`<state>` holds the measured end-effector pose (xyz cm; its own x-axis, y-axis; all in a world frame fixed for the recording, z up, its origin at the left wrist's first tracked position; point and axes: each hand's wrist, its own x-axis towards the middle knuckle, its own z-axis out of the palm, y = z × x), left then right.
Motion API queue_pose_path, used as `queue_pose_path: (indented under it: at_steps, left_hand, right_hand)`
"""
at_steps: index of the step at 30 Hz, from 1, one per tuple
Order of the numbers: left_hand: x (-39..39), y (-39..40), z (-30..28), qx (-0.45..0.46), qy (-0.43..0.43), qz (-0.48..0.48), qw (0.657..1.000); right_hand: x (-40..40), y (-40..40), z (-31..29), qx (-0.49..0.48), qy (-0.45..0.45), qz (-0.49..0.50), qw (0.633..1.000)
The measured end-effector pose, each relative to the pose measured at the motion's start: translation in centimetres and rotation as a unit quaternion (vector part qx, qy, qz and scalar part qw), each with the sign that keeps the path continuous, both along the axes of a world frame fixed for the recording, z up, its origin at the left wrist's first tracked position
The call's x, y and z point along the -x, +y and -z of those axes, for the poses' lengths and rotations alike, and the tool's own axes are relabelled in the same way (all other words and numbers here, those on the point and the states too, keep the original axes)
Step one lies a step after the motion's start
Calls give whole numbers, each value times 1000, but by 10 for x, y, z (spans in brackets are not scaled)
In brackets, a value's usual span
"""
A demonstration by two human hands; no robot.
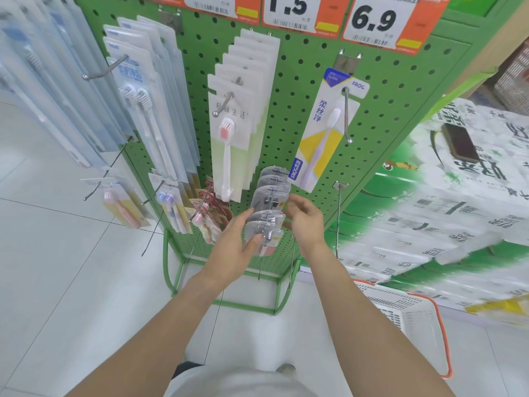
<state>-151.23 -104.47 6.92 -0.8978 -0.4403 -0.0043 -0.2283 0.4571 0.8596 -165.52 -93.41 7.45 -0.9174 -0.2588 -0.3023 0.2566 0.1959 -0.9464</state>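
My left hand (237, 247) pinches the front packs (267, 224), low on the board (286, 133) at 6 o'clock. My right hand (305, 222) is loose and holds nothing, at their 3 o'clock. I should pull the packs straight along the hook (273, 196), while my right fingers steady the rest.

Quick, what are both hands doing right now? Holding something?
Left hand: pinches the front clear pack.
Right hand: fingers curled beside the packs behind; whether it holds one cannot be told.
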Motion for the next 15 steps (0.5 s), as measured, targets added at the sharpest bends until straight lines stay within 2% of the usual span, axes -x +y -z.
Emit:
queue_pose_path:
  at_steps: [4,9,15]
  left_hand:
    - [-3,-6,6,-23,-12,18,999]
    - [-7,-9,8,-122,1,-12,992]
    - [2,-19,5,-65,-3,-101,993]
  right_hand:
    - [9,-7,1,23,-24,9,999]
    - [9,-8,3,59,-20,0,998]
    - [12,-6,5,72,-2,-50,996]
